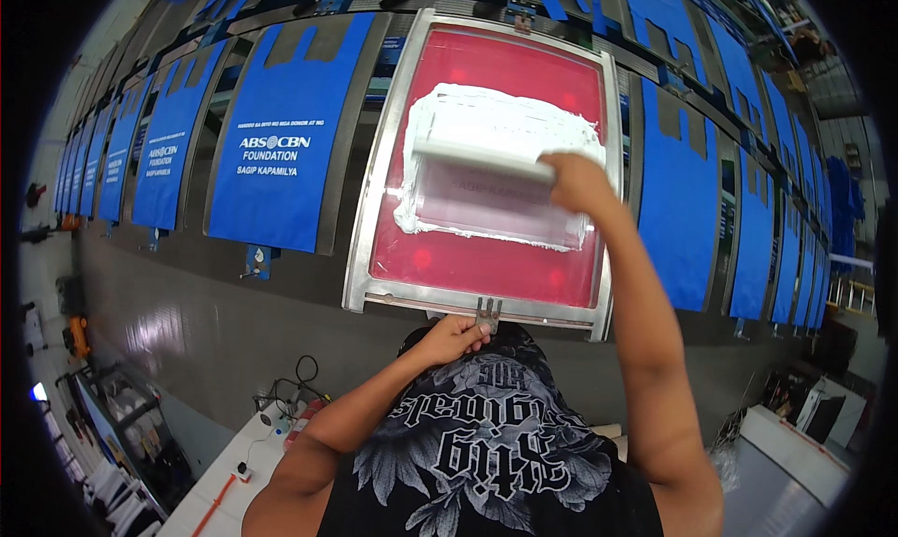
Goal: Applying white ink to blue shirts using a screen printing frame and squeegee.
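The squeegee [486, 161], a pale bar blurred by motion, lies across the middle of the red mesh [486, 275], over the white paint [505, 121]. Its long axis runs from side to side, across the length of the metal frame [389, 163], with the left end slightly farther from the body than the right. The right hand [577, 183] is the nearer one, closed around the squeegee's right end, so the bar reaches leftward from it. The left hand [454, 339] is well apart from the bar, at the near edge of the frame, its thumb and fingers pinching a pronged metal clip [487, 314]. Thick paint lies beyond the bar; on the near side the coat is thinner, and faint dark lettering shows through it. As for writing, the closest blue bag on the left [271, 153] carries several lines of white capitals with a round emblem set into the largest line, and more bags along that row bear similar print. The closest blue bag on the right [675, 210] shows no lettering. The black shirt [505, 443] has large ornate pale letters among grey flowers.
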The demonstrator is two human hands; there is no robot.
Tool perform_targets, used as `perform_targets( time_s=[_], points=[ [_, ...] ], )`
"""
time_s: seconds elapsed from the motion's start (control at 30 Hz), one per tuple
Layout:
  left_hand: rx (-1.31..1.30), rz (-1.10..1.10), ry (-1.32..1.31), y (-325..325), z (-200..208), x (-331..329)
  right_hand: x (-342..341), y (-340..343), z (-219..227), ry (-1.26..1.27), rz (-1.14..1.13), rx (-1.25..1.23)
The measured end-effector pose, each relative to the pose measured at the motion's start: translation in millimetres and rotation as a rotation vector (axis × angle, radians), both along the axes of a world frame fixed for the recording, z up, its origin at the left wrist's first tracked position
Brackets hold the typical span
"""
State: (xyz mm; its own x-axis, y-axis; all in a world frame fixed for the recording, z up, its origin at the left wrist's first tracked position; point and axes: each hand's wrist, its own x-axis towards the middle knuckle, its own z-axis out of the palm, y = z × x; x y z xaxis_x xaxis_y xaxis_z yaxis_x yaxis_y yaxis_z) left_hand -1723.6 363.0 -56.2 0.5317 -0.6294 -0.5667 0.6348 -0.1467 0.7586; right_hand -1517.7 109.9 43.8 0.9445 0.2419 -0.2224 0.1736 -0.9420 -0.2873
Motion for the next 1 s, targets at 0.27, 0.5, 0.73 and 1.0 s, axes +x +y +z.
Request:
perform_targets(
  time_s=[0.27,0.5,0.73,1.0],
  points=[
    [0.176,-0.007,0.048,-22.3,8.5,-1.8,-156.8,19.9,10.3,-0.163,0.027,0.091],
    [0.684,-0.170,-0.163,-35.9,30.1,-15.2,-143.1,-67.8,23.7,-0.200,0.008,-0.020],
    [0.738,-0.192,-0.213,1.2,33.4,-34.3,-153.7,-77.0,-31.8,-0.011,-0.266,0.554],
    [1.136,0.491,-0.840,89.1,76.7,94.4,-124.6,-77.2,-49.1,0.105,-0.446,0.987]
  ],
)
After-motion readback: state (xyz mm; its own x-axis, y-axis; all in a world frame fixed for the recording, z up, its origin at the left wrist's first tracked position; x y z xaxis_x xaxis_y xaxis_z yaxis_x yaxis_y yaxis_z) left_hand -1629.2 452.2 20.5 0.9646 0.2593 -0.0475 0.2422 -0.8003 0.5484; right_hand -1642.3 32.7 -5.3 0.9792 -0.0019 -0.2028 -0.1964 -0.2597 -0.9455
